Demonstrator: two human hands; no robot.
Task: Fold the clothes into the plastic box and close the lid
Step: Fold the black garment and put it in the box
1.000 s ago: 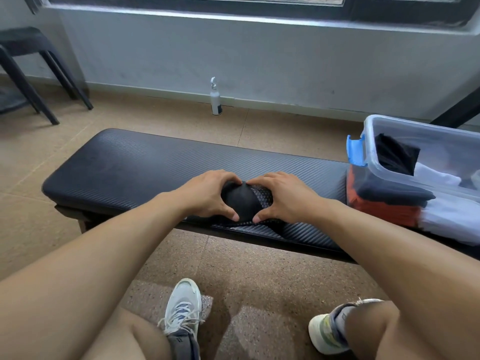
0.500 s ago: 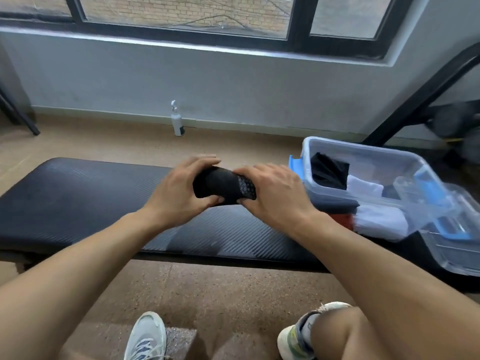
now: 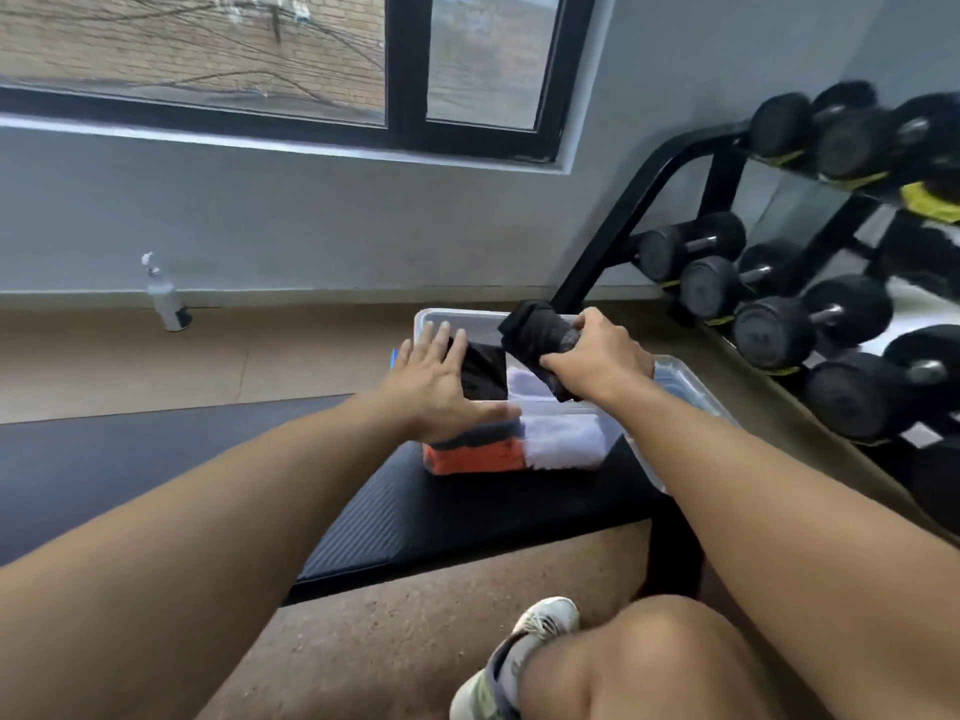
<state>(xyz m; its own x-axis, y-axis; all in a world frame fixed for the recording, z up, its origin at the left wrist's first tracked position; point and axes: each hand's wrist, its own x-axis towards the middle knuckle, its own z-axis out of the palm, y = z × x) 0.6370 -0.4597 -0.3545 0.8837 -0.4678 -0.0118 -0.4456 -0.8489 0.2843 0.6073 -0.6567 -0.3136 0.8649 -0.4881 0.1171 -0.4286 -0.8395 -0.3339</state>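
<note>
A clear plastic box [image 3: 558, 407] stands at the right end of the black bench [image 3: 156, 459]. Inside it lie folded clothes: a black piece [image 3: 485, 368], a white piece [image 3: 563, 441], and an orange and dark grey stack [image 3: 475, 452]. My right hand [image 3: 597, 363] grips a rolled black garment [image 3: 540, 330] and holds it above the open box. My left hand [image 3: 434, 384] is spread flat, fingers apart, over the box's near left corner; whether it touches the rim I cannot tell. The clear lid [image 3: 691, 394] lies partly hidden behind my right forearm.
A dumbbell rack [image 3: 810, 314] with several black dumbbells stands close on the right. A white spray bottle [image 3: 166, 298] sits on the floor by the wall. Below the bench are my knee and a sneaker [image 3: 524, 646].
My right hand has carried the rolled black garment from the bench to above the box. My left hand let go of it and now spreads over the box's corner. The view swung right.
</note>
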